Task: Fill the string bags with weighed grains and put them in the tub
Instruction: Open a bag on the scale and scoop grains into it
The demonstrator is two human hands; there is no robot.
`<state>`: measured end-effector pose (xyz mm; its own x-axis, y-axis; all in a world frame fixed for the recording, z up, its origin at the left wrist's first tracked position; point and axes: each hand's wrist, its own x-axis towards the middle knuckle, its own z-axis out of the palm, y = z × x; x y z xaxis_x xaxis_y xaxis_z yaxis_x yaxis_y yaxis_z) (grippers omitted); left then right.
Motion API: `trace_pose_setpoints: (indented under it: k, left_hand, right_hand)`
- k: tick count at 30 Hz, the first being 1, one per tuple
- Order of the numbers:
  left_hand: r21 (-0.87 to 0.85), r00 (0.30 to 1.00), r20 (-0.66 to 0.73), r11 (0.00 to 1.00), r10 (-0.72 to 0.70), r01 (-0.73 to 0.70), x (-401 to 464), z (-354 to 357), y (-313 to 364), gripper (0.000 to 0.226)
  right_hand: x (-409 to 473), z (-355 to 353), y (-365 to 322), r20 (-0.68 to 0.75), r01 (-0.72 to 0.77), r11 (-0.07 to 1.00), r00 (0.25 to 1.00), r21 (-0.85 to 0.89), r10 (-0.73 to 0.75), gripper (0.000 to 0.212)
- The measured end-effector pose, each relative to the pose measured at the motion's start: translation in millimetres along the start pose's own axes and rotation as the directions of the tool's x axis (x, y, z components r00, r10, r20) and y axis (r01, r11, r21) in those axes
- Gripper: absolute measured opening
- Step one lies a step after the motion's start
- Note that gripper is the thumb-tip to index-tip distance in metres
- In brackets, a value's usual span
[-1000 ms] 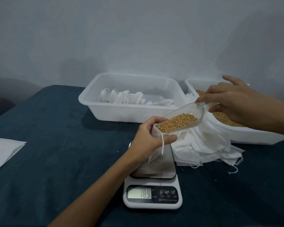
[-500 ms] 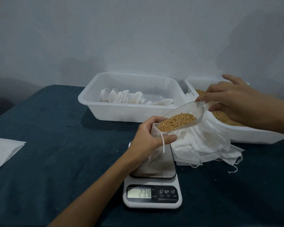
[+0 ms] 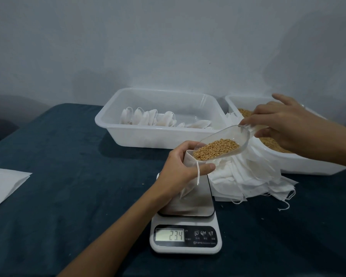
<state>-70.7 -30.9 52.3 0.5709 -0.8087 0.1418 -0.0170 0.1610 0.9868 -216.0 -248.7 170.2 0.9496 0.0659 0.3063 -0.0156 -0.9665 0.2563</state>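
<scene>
String bag (image 3: 188,177) pinched open by left hand (image 3: 180,171) above scale (image 3: 186,228), grain-filled scoop (image 3: 222,145) gripped by right hand (image 3: 284,124), tipped at bag mouth, display read 23.4

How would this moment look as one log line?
left hand: holds bag open on scale | right hand: tips scoop of grain | display: 23.4
</scene>
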Motion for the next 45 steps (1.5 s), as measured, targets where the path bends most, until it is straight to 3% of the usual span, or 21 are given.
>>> trace_pose_setpoints:
  k: [8,15,21,27,31,36,41,45]
  left_hand:
    - [0.003,1.000,0.000,1.000,0.010,-0.010,0.9,-1.4,0.1,0.048]
    - [0.029,1.000,-0.018,0.999,0.016,-0.015,-0.1,-2.1,0.0,0.047]
    - [0.045,0.998,-0.056,0.999,0.019,-0.017,0.3,-1.4,-0.5,0.043]
    - [0.083,0.999,-0.040,0.996,0.009,-0.006,0.7,-1.4,-1.4,0.041]
    - [0.111,0.998,-0.050,0.994,0.031,-0.025,0.9,-2.1,-2.4,0.041]
    - [0.150,0.995,-0.077,0.987,0.064,-0.052,2.2,-1.8,-3.2,0.044]
    - [0.148,0.994,-0.078,0.987,0.077,-0.065,3.0,-0.2,-4.5,0.044]
    - [0.124,0.993,-0.076,0.989,0.091,-0.082,3.4,-0.5,-4.2,0.043]
  right_hand:
    - [-0.5,1.8,-1.4,0.040,-0.047,0.998,0.998,0.032,0.046,0.036]
    - [-4.3,4.8,-5.0,0.145,-0.192,0.952,0.976,0.238,0.160,0.033]
    - [-10.7,5.6,-2.6,0.099,-0.180,0.914,0.983,0.364,0.154,0.027]
    - [-27.4,14.8,30.5,0.104,-0.327,0.831,0.943,0.449,0.315,0.029]
    - [-37.1,27.4,59.4,0.087,-0.491,0.788,0.864,0.372,0.497,0.025]
    - [-49.7,55.3,97.8,0.150,-0.751,0.637,0.660,0.174,0.736,0.022]
    - [-57.3,83.8,117.1,0.232,-0.849,0.529,0.518,0.016,0.824,0.027]
    - [-53.7,94.7,122.6,0.291,-0.870,0.493,0.464,-0.028,0.837,0.020]
